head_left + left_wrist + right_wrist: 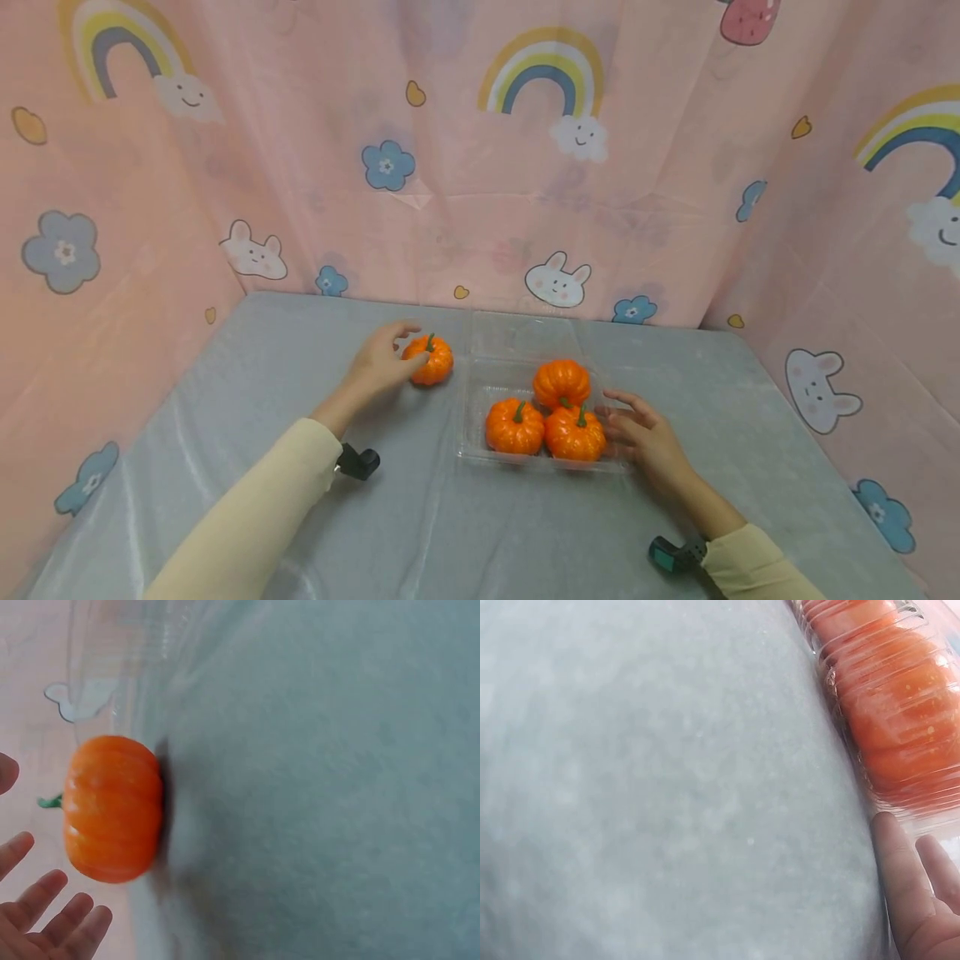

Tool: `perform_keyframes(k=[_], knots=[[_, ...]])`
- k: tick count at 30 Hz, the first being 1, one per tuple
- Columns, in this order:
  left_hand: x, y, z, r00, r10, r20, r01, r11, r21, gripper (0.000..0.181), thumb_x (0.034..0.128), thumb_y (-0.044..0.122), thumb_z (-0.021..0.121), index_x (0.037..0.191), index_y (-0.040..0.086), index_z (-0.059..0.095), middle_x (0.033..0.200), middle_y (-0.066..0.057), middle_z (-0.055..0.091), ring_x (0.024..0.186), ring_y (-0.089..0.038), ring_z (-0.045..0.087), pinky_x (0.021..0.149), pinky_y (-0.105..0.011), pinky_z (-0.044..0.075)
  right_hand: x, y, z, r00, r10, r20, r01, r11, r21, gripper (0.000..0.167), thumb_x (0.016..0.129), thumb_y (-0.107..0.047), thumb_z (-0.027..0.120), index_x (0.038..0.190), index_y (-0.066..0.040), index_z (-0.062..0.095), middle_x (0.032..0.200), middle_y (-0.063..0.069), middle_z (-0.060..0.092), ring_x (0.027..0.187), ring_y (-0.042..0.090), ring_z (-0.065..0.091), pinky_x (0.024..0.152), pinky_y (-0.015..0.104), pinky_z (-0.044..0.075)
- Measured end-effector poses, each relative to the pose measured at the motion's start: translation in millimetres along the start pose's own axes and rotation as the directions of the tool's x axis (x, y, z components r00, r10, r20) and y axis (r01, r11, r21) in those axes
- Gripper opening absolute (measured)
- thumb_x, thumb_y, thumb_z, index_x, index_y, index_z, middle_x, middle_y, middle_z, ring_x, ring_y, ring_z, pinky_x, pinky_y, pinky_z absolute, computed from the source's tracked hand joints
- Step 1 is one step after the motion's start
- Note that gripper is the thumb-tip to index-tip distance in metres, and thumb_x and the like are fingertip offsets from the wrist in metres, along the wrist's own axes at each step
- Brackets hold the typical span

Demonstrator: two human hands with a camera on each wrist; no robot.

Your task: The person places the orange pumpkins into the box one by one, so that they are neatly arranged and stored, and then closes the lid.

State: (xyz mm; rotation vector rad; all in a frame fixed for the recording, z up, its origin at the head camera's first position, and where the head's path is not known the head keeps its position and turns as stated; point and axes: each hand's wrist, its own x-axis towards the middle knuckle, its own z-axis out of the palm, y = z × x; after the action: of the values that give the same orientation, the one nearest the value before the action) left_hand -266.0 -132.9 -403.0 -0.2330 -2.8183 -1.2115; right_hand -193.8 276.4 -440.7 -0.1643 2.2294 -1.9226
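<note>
A small orange pumpkin [435, 367] with a green stem stands on the table, left of a clear plastic box. My left hand [381, 360] is beside it, thumb and fingers spread; in the left wrist view the fingertips [52, 881] are apart from the pumpkin [112, 810]. The clear box [474, 408] has its lid [517, 335] folded back and holds three more pumpkins: one at the back [561, 383], one front left [514, 427], one front right [574, 435]. At the box's right side rests my right hand [651, 440], its fingers extended against the wall.
A grey cloth covers the table [405, 533]. Behind and at both sides hangs a pink curtain [465, 225] printed with rainbows, flowers and rabbits. Dark wrist devices sit by the left cuff [318, 450] and the right cuff [738, 554].
</note>
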Motion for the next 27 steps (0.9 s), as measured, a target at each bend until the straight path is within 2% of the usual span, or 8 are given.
perform_keyframes(k=[7,20,27], knots=[[1.5,-9.1,1.0,0.997,-0.069,0.020,0.070,0.996,-0.057,0.052,0.0878,0.034,0.064,0.135,0.014,0.053,0.137,-0.017,0.053,0.116,-0.035,0.057,0.098,-0.051,0.048,-0.7,-1.6,0.5,1.000,0.004,0.001,-0.004,1.000,0.005,0.051,0.101,-0.023,0.048,0.144,0.000,0.032,0.118,-0.013,0.066,0.096,0.007,0.068,0.078,0.029,0.058],[9.1,-21.3,12.7,0.989,-0.144,0.032,0.147,0.980,-0.134,0.049,0.0889,0.032,0.060,0.135,0.015,0.052,0.137,-0.019,0.051,0.122,-0.036,0.056,0.099,-0.048,0.048,-0.1,1.2,0.3,1.000,0.004,-0.014,-0.004,1.000,-0.001,0.052,0.101,-0.024,0.049,0.144,0.000,0.033,0.119,-0.011,0.066,0.095,0.007,0.069,0.078,0.030,0.058],[11.3,-22.8,17.3,0.989,-0.147,0.021,0.148,0.973,-0.174,0.045,0.0887,0.028,0.060,0.131,0.014,0.054,0.134,-0.020,0.054,0.123,-0.037,0.055,0.100,-0.049,0.048,-0.6,0.4,0.3,1.000,0.006,-0.012,-0.006,1.000,0.006,0.052,0.101,-0.025,0.049,0.144,-0.001,0.033,0.118,-0.012,0.066,0.095,0.007,0.069,0.079,0.029,0.058]])
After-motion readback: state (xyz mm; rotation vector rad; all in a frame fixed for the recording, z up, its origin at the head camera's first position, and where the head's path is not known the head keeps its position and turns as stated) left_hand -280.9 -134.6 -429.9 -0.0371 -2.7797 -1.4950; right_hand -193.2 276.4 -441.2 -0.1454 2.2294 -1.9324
